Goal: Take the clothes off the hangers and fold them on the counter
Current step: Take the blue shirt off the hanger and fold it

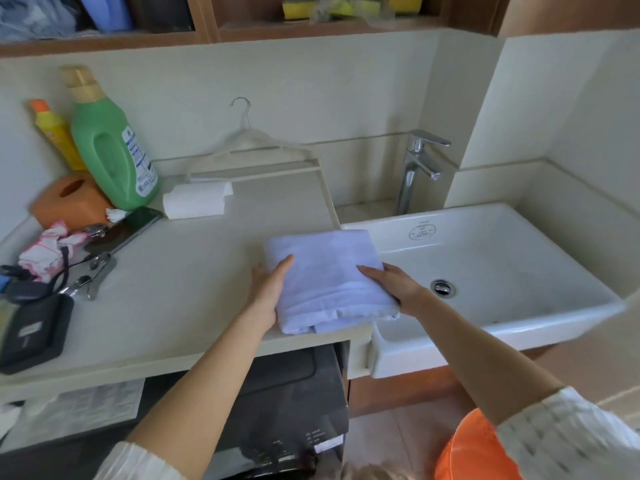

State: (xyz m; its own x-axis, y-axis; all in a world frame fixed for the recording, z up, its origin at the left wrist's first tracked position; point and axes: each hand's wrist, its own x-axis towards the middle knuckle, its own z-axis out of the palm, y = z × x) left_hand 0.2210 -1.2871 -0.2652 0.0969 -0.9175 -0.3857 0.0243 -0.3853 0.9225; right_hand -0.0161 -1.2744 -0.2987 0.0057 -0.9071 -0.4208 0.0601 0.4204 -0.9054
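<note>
A folded pale lilac cloth (327,278) lies at the right end of the counter (194,271), its right edge reaching over the sink's rim. My left hand (268,289) holds its left side, fingers on top and thumb tucked under. My right hand (393,282) grips the right side the same way. An empty white hanger (254,150) leans against the back wall behind the cloth.
A white sink (540,306) with a chrome tap (415,168) fills the right. At the back left stand a green bottle (110,147), a yellow bottle (55,133), an orange tissue box (71,199) and a paper roll (194,200). Keys, a phone and a black pouch (31,336) clutter the left edge.
</note>
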